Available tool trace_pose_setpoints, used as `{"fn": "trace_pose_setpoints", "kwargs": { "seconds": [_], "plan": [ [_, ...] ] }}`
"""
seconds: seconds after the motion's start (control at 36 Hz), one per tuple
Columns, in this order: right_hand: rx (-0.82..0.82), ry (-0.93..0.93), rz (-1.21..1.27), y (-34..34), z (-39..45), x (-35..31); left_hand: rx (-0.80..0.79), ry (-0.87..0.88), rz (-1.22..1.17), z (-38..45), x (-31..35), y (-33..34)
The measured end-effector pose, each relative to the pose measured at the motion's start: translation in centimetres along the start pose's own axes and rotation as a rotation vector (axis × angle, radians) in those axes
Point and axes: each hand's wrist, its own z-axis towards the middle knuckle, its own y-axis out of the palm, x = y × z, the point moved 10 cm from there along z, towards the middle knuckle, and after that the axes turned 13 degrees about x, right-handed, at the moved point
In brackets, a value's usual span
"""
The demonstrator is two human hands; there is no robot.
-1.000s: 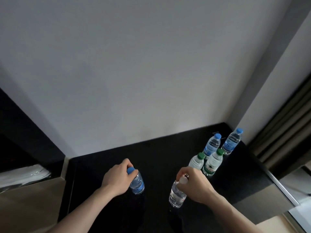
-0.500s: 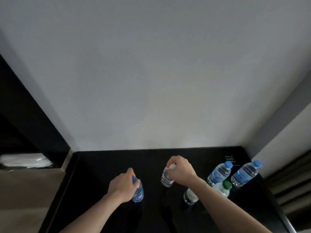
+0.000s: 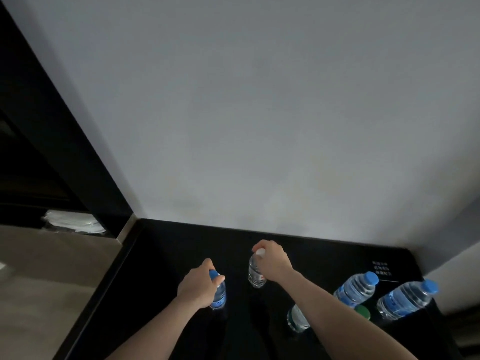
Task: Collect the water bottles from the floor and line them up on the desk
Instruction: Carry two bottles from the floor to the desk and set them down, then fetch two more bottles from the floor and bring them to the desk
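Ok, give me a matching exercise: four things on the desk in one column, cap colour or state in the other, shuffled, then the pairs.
Things
1. bottle in the left hand
2. bottle in the right hand
3. bottle partly hidden behind the right forearm
4. printed label on the desk

Descriptions
A. white cap, gripped at the top
B. small white text near the far right corner
C. blue cap, gripped near the top
D. cap out of sight, only the lower body shows

Pairs: 1-C, 2-A, 3-D, 4-B

Small white print on the black desk (image 3: 337, 258) near the bottles is too blurred to read.
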Motion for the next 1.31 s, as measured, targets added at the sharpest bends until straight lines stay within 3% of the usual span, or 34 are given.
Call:
{"fn": "trace_pose_setpoints", "kwargs": {
  "seconds": [0.5, 0.64, 0.78, 0.92, 1.14, 1.31],
  "plan": [
    [-0.056, -0.043, -0.061, 0.2, -1.0, -0.4, 0.050, 0.009, 0.157, -1.6, 0.3, -1.1],
    [-0.004, -0.069, -0.028, -1.5, -2.3, -1.4, 0.056, 0.034, 0.101, -2.6, -0.9, -2.2],
    [0.069, -0.114, 0.181, -2.8, -5.6, -4.7, 0.089, 0.031, -0.067, -4.5, -2.9, -6.0],
    [-0.030, -0.303, 0.265, 0.1, -11.3, -12.0, 0.145, -0.027, -0.148, -7.7, -9.1, -11.1],
    [-0.365, -0.553, 0.084, 11.0, -18.8, -23.8, 0.256, -0.069, -0.116, -13.2, -24.4, -17.9],
    [-0.480, -0.660, -0.100, 20.8, -22.0, -31.2, 0.390, -0.119, -0.061, -16.7, -35.8, -23.1]
  ]
}}
